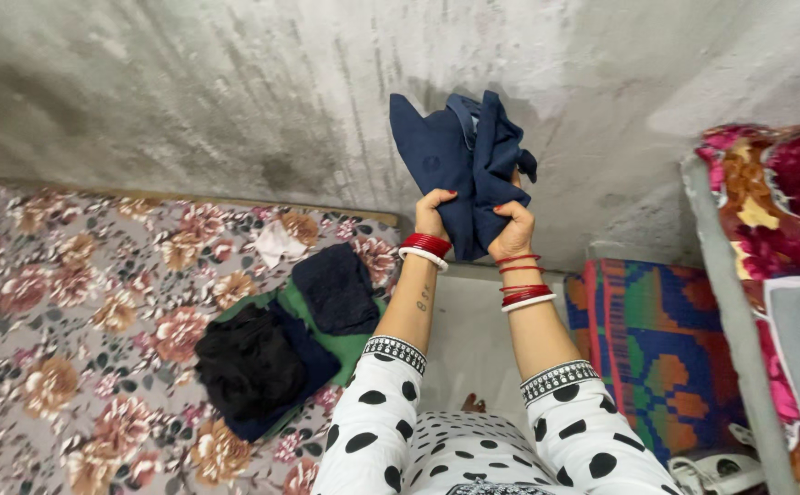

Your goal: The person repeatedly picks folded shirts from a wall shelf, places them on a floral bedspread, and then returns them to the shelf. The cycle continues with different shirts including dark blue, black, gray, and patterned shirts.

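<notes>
Head camera is showing you holding a navy blue garment (464, 165) up in front of the grey plastered wall (189, 82), both arms raised. Your left hand (435, 215) is clenching the cloth's lower left edge, and your right hand (513, 229) is gripping the lower right bunch just beside it; both fists are closed tight on the fabric, almost touching each other.

Above your grip the garment is bunching and flopping in loose peaks, so it is looking soft, thin and matte, like a light cotton knit, with a strap or seam showing near the top. It is not yet folded flat: judging by the crumpled shape, the sorting of this piece is only beginning.

Below and to the left of your grip, a small pile of clothes (281, 348) is lying on the floral bedsheet (70, 302): a black crinkled piece, a green one underneath and a dark navy lacy-looking one on top, roughly stacked rather than neatly squared. A crumpled white scrap (278, 243) is sitting beyond that pile, near the wall.

Below and to the right of your grip, a woven mat (656, 339) in blue, green and orange is lying on the floor, and a thick flowered quilt (785, 202) is hanging at the far right.
</notes>
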